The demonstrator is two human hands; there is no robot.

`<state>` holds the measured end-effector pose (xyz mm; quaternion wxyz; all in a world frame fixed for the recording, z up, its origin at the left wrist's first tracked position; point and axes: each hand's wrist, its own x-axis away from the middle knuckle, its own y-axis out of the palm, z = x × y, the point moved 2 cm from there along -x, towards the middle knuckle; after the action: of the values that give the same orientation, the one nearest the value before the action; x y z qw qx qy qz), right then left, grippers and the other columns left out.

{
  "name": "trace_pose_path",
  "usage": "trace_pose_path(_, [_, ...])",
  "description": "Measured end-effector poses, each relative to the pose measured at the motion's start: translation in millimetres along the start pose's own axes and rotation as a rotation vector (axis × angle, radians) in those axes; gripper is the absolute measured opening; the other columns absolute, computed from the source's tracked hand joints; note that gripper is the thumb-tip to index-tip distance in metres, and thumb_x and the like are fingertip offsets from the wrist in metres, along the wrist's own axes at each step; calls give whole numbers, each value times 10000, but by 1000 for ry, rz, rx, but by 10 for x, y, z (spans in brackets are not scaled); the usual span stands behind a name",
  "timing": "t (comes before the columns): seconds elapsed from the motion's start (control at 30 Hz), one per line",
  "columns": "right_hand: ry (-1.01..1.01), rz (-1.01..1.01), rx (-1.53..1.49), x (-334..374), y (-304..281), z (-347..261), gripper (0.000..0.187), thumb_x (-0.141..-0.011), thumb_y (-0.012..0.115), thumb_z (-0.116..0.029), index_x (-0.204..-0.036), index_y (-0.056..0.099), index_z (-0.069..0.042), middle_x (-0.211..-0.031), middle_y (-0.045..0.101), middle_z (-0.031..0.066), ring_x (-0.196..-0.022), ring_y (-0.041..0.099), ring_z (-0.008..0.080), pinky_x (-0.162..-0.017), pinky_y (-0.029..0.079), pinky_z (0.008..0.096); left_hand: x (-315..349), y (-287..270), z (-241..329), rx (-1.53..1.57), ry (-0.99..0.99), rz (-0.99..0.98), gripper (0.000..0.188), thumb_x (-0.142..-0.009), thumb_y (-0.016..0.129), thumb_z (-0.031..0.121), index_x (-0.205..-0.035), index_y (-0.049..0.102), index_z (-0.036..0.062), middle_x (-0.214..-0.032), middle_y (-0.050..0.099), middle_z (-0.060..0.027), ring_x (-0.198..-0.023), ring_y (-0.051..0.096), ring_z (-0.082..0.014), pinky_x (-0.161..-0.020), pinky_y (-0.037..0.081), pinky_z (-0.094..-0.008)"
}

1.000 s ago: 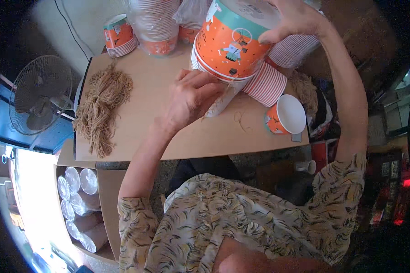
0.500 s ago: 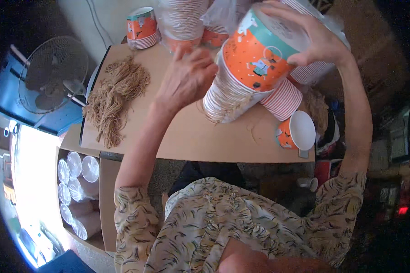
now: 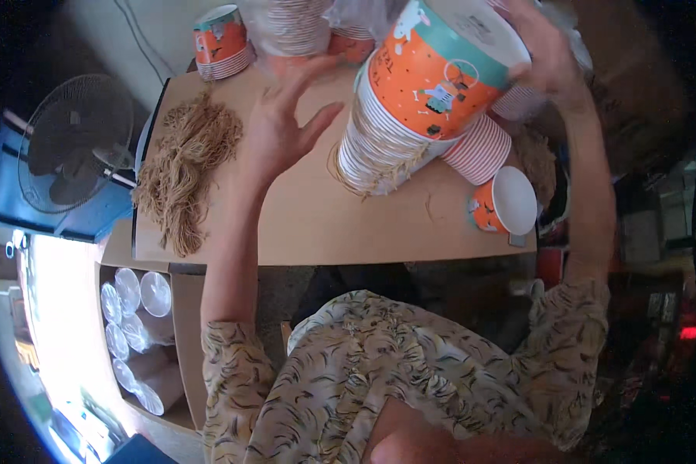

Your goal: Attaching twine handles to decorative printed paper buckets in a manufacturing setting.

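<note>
A tall, tilted stack of paper tubs [image 3: 433,85] stands over the table, its orange and teal printed end tub with the base facing up. Below that, pale stacked rims [image 3: 375,147] carry loose strands of brown twine. My right hand [image 3: 549,58], somewhat blurred, grips the raised end at its upper right edge. Left of the stack, my left hand [image 3: 290,116] is open, thumb and fingers apart, with nothing seen in it. A loose bundle of brown twine [image 3: 185,170] lies on the table's left side.
The brown tabletop [image 3: 325,232] holds a single tub [image 3: 510,201] on its side at the right and a striped nested stack [image 3: 479,147]. More stacks [image 3: 294,27] and a small one [image 3: 223,46] stand behind. A fan [image 3: 77,143] and a carton of wrapped stacks [image 3: 185,332] are at left.
My left hand has moved left, away from the stack, and its curled fingers have spread. The stack and my right hand appear slightly higher in view, with the whole view shifted.
</note>
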<state>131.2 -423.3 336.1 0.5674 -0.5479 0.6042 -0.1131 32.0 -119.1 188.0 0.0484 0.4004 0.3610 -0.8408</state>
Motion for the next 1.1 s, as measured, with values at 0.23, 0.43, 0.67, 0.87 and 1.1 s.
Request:
trace_pose_path(0.23, [992,1430,-276,1395,1914,-74,609,-1102,330,-442,-1588,342,-75,-1640,362,81,-1486,366,243,-1220,282,423,923,905,-470,668,-635,-125,637,-1110,426,420,-1573,338,-8,-1485,525,-270,-1411,488,-322,-1159,386,-400])
trace_pose_path(0.43, [1102,1650,-217,2101,3351,775,628,-1101,334,-512,-1497,486,-49,-1495,523,96,-1362,467,232,-1122,368,357,1106,1157,-84,857,-747,-182,833,-1048,266,686,-1665,109,148,-1699,200,-178,-1560,205,-362,-1220,214,-586])
trace_pose_path(0.67, [1174,1140,-385,756,3860,387,740,-1079,389,-545,-1602,269,-35,-1638,320,121,-1520,281,251,-1242,235,414,2416,938,-1417,874,-498,401,677,-1100,384,494,-1584,314,26,-1554,427,-125,-1425,413,-271,-1216,301,-429])
trace_pose_path(0.87, [1026,962,-458,547,4204,363,697,-1005,655,-268,-1584,317,-77,-1632,327,173,-1523,309,320,-1205,340,442,2403,512,-1578,949,-814,558,794,-1023,494,609,-1561,358,42,-1559,454,-144,-1413,447,-307,-1195,334,-487])
trace_pose_path(1.1, [1223,801,528,1458,3791,95,518,-833,725,-48,-1329,577,-14,-1249,624,203,-1168,603,383,-1000,495,473,2266,607,-1267,908,-833,624,669,-1052,552,430,-1575,326,80,-1568,421,-137,-1417,421,-328,-1200,330,-513])
